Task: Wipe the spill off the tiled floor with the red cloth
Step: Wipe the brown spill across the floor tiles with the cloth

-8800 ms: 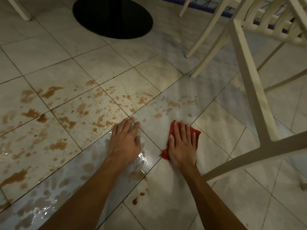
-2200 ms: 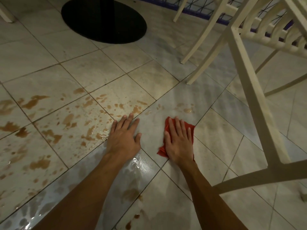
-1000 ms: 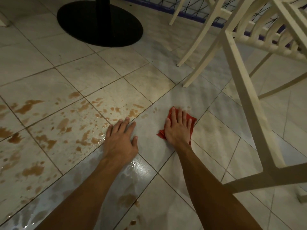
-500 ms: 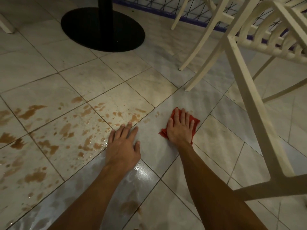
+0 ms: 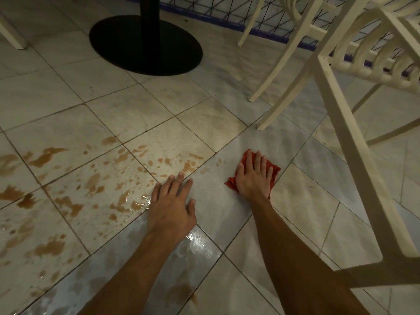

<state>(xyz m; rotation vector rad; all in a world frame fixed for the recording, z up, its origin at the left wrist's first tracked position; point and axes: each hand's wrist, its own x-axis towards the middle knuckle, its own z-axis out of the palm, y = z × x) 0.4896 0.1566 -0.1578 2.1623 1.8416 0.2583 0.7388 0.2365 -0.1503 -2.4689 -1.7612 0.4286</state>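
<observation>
My right hand (image 5: 253, 178) presses flat on the red cloth (image 5: 275, 169), which is bunched on a pale tile right of centre; only the cloth's edges show around my fingers. Palm down, my left hand (image 5: 171, 205) rests on the floor with fingers spread and holds nothing. The brown spill (image 5: 91, 180) lies in many splashes and drops across the tiles left of my left hand, with a wet shine beside it and more stains (image 5: 179, 292) near my left forearm. The tile between my hands looks smeared and mostly free of drops.
A black round table base (image 5: 145, 44) with its post stands at the back. White chair legs (image 5: 281, 71) rise behind the cloth, and a white chair frame (image 5: 354, 155) crosses close on the right. A blue-edged mesh fence (image 5: 227, 21) runs along the back.
My right hand has pushed the red cloth forward, away from me, and the drops on that tile are mostly gone. My left hand stays planted.
</observation>
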